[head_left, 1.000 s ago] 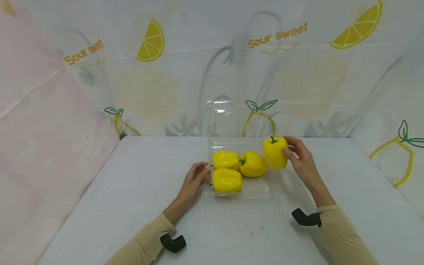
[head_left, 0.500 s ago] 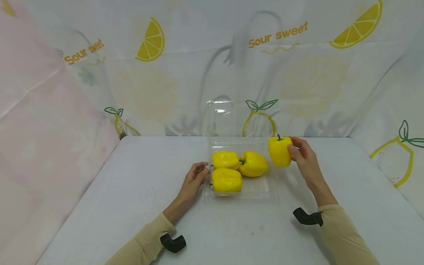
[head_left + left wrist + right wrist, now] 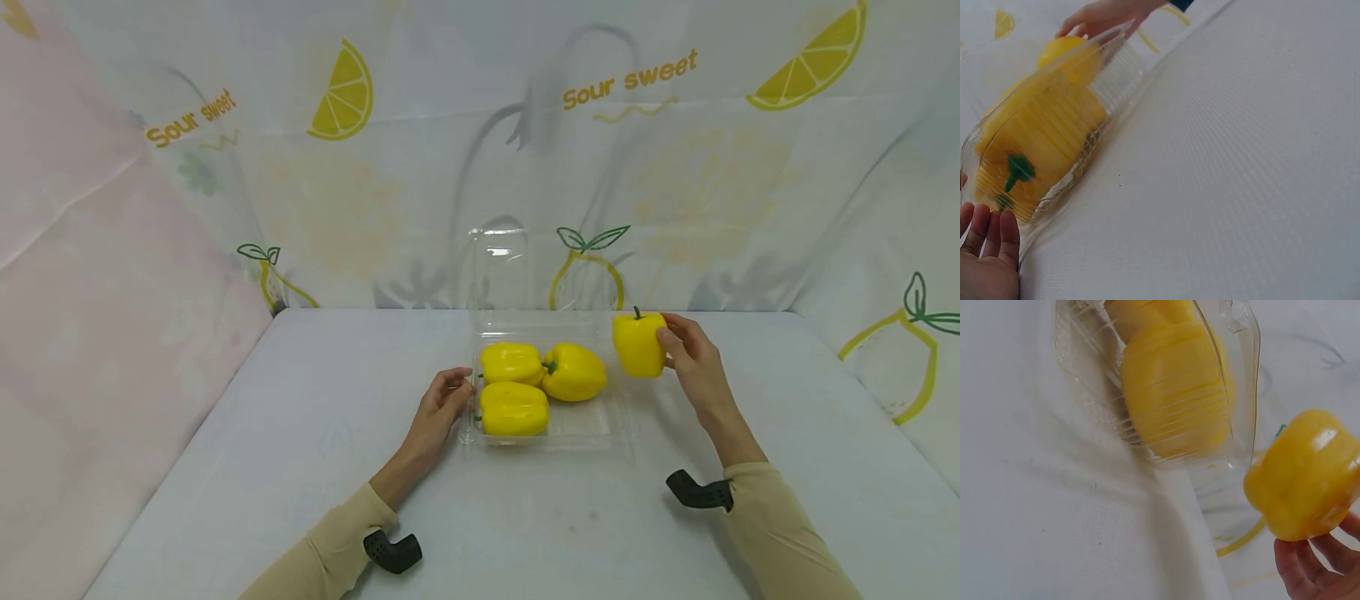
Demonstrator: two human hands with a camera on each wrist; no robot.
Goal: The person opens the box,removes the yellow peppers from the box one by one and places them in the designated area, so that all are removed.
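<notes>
- A small cloth-walled booth, like a recording set; whether in a home or a lab cannot be told.
- Cloth [image 3: 420,196] hangs behind and at both sides, printed with lemons [image 3: 341,93] and "Sour sweet" lettering [image 3: 630,81].
- A white table [image 3: 247,442] reaches the back cloth.
- Black devices [image 3: 393,552] sit at both cuffs [image 3: 750,473].

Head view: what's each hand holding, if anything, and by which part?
Right hand: a yellow pepper, by its right side. Left hand: at the left edge of the clear container; whether it grips cannot be told.
</notes>
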